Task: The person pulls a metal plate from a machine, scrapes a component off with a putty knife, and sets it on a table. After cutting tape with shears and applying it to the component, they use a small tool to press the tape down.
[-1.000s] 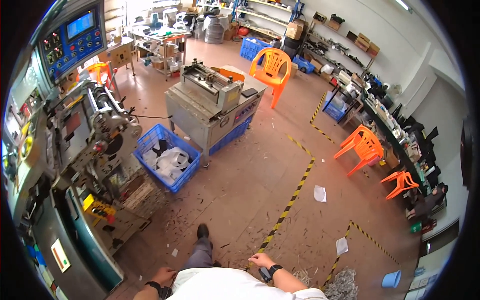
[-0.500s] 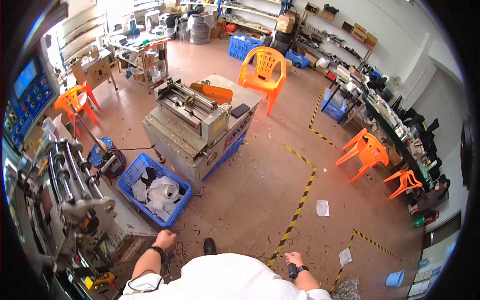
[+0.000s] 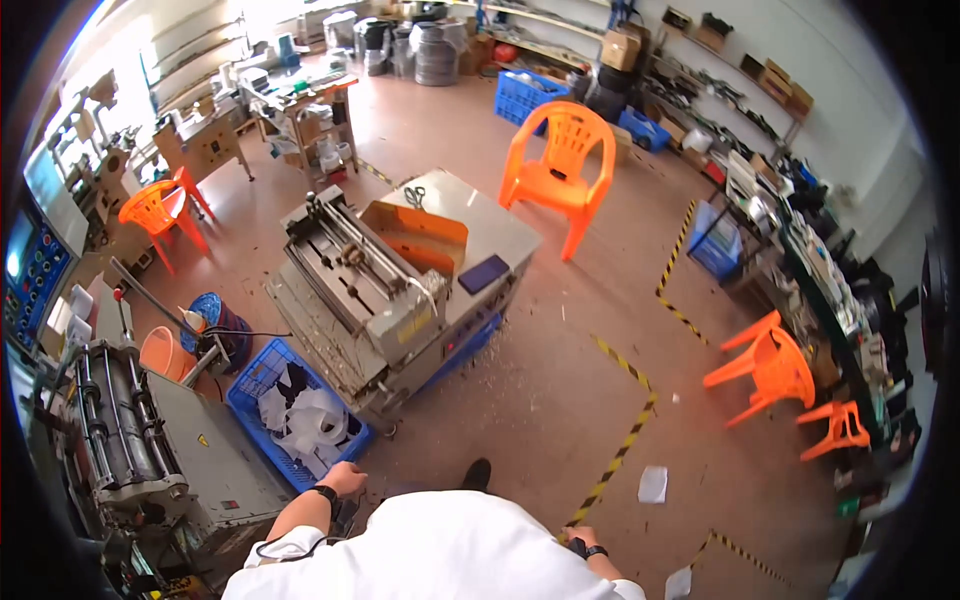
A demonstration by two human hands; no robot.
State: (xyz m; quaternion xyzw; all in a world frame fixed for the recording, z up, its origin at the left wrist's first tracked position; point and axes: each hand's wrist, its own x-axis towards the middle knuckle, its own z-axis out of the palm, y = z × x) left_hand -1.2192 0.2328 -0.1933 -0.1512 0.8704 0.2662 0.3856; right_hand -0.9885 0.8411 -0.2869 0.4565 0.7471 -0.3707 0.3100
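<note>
My left hand (image 3: pixel 345 479) hangs low with its fingers curled in and nothing visible in them. It is nearest to the front corner of a blue plastic crate (image 3: pixel 250 425), apart from it. White and black scraps (image 3: pixel 305 420) lie in the crate. My right hand (image 3: pixel 579 538) hangs at my other side, small in view, its fingers curled and no object showing. It is above the floor beside the yellow-and-black tape (image 3: pixel 622 455). Beyond the crate stands a metal bench machine (image 3: pixel 350 265) with rods and rollers. A dark phone (image 3: pixel 484 274) and scissors (image 3: pixel 413 197) lie on its top.
At left stand a grey roller machine (image 3: pixel 215 450), an orange bucket (image 3: pixel 165 353) and a control panel (image 3: pixel 35 270). Orange chairs (image 3: pixel 560 165) stand ahead and at right. A long cluttered bench (image 3: pixel 830 300) lines the right wall. Paper (image 3: pixel 653 484) and shavings litter the floor.
My view has moved forward and turned slightly left, bringing the bench machine closer. My feet have shifted in a step. Both hands still hang at my sides.
</note>
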